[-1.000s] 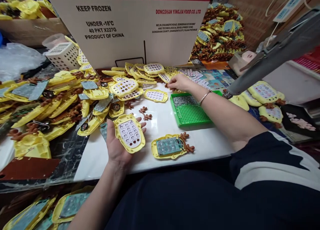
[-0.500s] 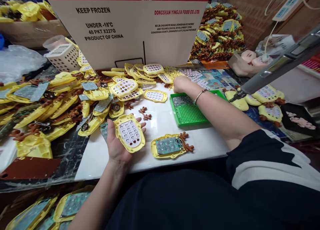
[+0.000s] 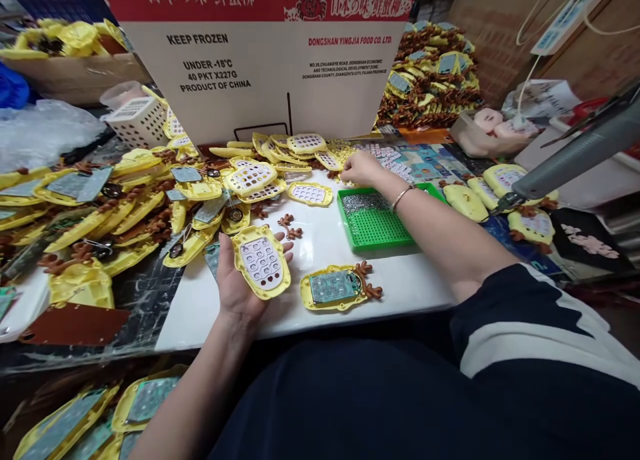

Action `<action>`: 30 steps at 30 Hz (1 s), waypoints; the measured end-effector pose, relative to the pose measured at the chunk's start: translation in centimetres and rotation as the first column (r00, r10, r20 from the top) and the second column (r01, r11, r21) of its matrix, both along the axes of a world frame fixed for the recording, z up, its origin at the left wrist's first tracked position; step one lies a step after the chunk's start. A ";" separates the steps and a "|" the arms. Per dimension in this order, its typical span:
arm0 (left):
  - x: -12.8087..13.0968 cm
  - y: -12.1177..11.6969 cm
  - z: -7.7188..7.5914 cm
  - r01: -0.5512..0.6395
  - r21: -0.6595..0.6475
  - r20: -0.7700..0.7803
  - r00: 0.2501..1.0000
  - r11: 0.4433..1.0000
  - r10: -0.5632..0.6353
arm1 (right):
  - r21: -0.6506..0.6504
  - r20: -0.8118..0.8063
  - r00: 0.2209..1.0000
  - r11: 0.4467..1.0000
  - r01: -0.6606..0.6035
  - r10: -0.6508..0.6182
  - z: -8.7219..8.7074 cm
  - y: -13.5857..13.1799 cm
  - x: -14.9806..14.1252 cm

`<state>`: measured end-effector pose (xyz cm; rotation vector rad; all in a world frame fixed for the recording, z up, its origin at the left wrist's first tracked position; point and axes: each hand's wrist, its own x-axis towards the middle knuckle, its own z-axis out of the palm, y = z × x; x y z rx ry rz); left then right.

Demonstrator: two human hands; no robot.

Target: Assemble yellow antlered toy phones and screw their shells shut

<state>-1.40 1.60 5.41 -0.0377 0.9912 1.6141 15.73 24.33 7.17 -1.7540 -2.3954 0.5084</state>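
On my left hand (image 3: 236,283) rests a yellow plastic toy shell (image 3: 262,263), its inner side up, with a white button pad inside. My thumb lies along its left edge and fingertips show past its right edge. My right hand (image 3: 361,169) reaches to a pile of small yellow pieces (image 3: 344,149) beyond the green tray; its fingers are bent downward, and what lies between them is hidden. A second yellow shell (image 3: 333,288), holding a green circuit board and a brown antler-shaped part, lies on the white work surface (image 3: 290,323) to the right of my left hand.
The green tray (image 3: 373,237) of small metal screws sits under my right forearm. Loose brown antler pieces (image 3: 290,227) lie mid-table. Yellow shells with boards and wired speakers heap at left (image 3: 135,207). A carton panel (image 3: 260,67) stands behind; a grey power screwdriver (image 3: 575,147) hangs at right.
The camera view has tilted up slightly, showing more of the carton. My right hand stays at the yellow pieces, shifted slightly left. My left hand still holds the shell.
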 end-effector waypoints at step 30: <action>0.5 0.3 -0.4 0.010 0.010 0.025 1.000 1.000 -0.010 | 0.041 0.415 0.779 0.845 -0.533 0.471 -1.0 -7.1 -2.3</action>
